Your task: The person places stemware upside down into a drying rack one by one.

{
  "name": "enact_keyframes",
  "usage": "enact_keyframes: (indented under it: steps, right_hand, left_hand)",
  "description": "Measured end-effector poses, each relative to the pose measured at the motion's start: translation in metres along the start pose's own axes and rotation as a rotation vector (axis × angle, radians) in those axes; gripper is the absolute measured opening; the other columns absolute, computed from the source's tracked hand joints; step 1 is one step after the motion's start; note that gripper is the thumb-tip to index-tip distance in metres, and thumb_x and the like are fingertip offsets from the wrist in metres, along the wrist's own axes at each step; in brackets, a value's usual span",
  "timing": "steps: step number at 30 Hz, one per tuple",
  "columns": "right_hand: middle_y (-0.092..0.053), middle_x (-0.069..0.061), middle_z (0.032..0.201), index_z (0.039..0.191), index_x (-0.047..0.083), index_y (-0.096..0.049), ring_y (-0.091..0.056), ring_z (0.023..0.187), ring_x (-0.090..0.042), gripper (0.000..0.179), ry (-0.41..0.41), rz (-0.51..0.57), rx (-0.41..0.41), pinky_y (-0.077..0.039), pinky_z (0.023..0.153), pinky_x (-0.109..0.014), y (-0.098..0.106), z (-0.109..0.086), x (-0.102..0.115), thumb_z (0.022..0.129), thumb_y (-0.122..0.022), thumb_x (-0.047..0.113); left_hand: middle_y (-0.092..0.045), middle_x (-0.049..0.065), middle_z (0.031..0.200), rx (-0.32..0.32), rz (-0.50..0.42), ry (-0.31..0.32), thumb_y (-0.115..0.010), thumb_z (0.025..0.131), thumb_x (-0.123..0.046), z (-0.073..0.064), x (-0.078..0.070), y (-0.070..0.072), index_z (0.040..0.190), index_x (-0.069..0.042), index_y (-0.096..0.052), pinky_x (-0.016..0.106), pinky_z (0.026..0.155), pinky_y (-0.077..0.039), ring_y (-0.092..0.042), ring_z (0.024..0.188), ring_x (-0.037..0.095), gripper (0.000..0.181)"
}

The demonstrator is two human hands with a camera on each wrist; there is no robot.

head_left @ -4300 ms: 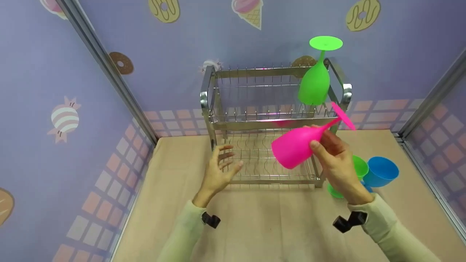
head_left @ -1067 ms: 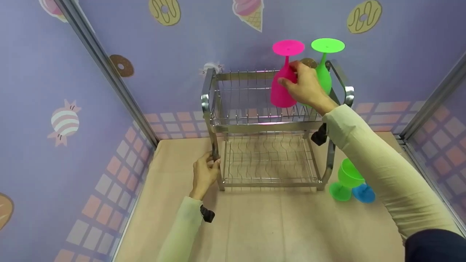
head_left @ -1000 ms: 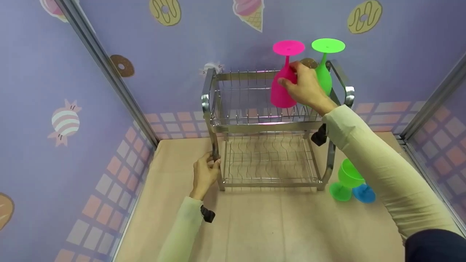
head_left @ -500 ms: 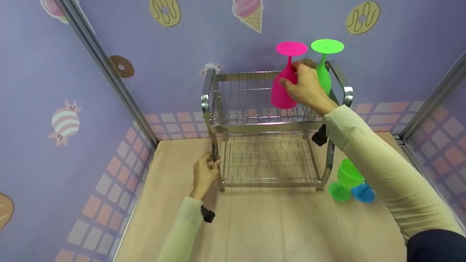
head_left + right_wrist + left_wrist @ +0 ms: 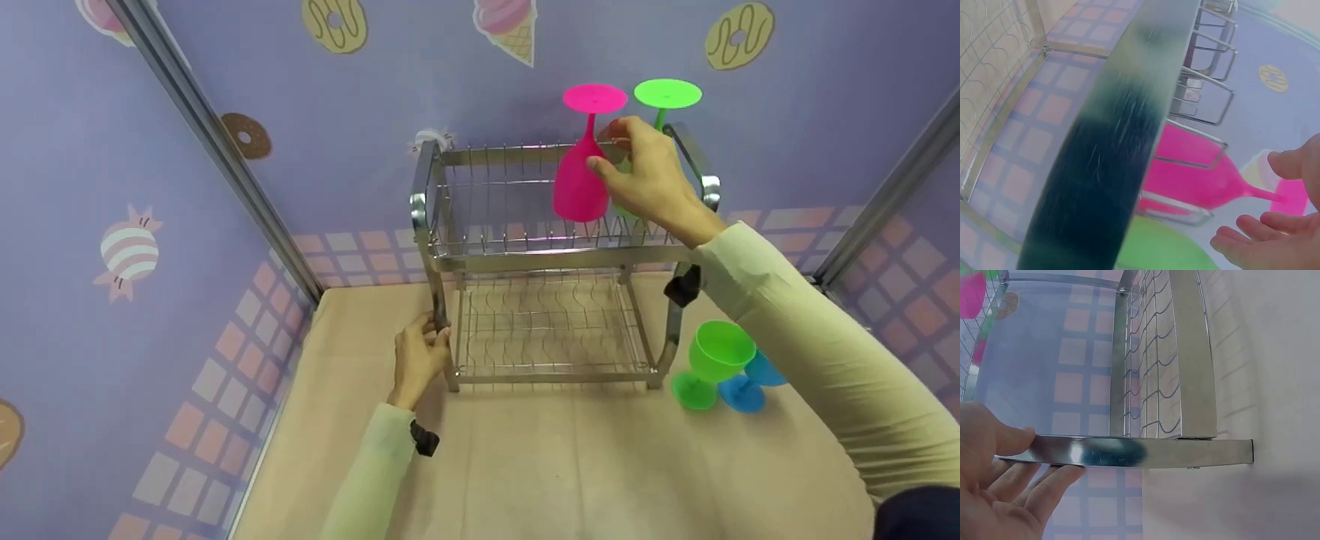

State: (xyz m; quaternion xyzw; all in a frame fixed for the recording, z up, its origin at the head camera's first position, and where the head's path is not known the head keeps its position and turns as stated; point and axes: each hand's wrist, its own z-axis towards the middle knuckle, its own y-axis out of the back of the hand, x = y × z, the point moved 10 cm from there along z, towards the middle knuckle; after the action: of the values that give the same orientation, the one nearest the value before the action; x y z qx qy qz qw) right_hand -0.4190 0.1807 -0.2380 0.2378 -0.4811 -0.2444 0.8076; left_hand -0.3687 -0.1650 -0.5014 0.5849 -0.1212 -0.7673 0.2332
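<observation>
A pink goblet (image 5: 581, 184) stands upside down in the upper tier of the metal dish rack (image 5: 555, 261), its foot on top. My right hand (image 5: 654, 174) is just to its right, thumb and fingers spread; in the right wrist view a gap shows between the fingers and the pink bowl. Behind that hand, a green goblet (image 5: 667, 94) is also upside down on the rack, its bowl mostly hidden. My left hand (image 5: 418, 358) pinches the rack's left front leg, and in the left wrist view the thumb (image 5: 1016, 440) lies on one side with fingers on the other.
Right of the rack, a second green goblet (image 5: 721, 352) stands upright on the table, partly in front of a blue goblet (image 5: 742, 394) that my right sleeve partly covers. The patterned back wall (image 5: 360, 180) rises close behind the rack.
The pink goblet went from tilted in my right hand to upside down on the rack. My right hand has since let go and shifted right. My left hand came to the rack's leg.
</observation>
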Motion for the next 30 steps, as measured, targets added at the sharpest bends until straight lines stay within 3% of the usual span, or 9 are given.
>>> enact_keyframes:
  steps: [5,10,17,23,30]
  right_hand:
    - [-0.06,-0.016,0.15,0.147,0.0,-0.053,-0.054,0.147,-0.036,0.051,0.025,0.011,-0.019,-0.042,0.126,-0.053,0.017,-0.015,0.002,0.104,-0.071,0.022]
    - [-0.056,-0.019,0.154,0.149,-0.001,-0.052,-0.052,0.148,-0.038,0.054,0.031,0.016,-0.039,-0.041,0.126,-0.051,0.036,-0.035,-0.004,0.104,-0.072,0.022]
    - [-0.064,-0.022,0.141,0.139,-0.006,-0.061,-0.061,0.137,-0.038,0.044,0.121,0.007,-0.191,-0.049,0.12,-0.036,0.075,-0.07,-0.016,0.099,-0.075,0.009]
    - [-0.067,-0.02,0.137,0.137,-0.002,-0.064,-0.065,0.13,-0.019,0.04,0.161,0.003,-0.261,-0.05,0.115,-0.023,0.099,-0.104,-0.045,0.099,-0.074,0.004]
    - [-0.067,-0.023,0.134,0.137,-0.002,-0.064,-0.066,0.124,-0.008,0.039,0.161,-0.004,-0.278,-0.049,0.11,-0.013,0.099,-0.143,-0.095,0.099,-0.072,-0.002]
  left_hand:
    - [-0.075,0.027,0.122,-0.002,0.021,-0.007,-0.072,0.099,0.0,0.002,-0.001,0.002,0.126,0.002,-0.071,0.053,0.093,-0.065,-0.076,0.11,0.044,0.027]
    - [-0.076,0.026,0.121,0.003,0.038,-0.004,-0.072,0.099,-0.001,0.003,0.001,0.001,0.125,0.002,-0.071,0.052,0.092,-0.066,-0.076,0.109,0.044,0.026]
    - [-0.076,0.026,0.122,0.024,0.042,0.014,-0.071,0.1,-0.001,0.002,0.005,-0.002,0.128,0.002,-0.069,0.052,0.094,-0.065,-0.076,0.111,0.045,0.028]
    - [-0.076,0.025,0.121,0.022,0.033,0.011,-0.072,0.1,-0.002,0.002,0.003,-0.003,0.127,0.0,-0.07,0.053,0.093,-0.065,-0.077,0.109,0.044,0.027]
    - [-0.077,0.024,0.118,0.012,0.023,0.016,-0.072,0.099,0.0,0.001,0.005,-0.001,0.125,0.0,-0.071,0.053,0.094,-0.065,-0.076,0.11,0.044,0.026]
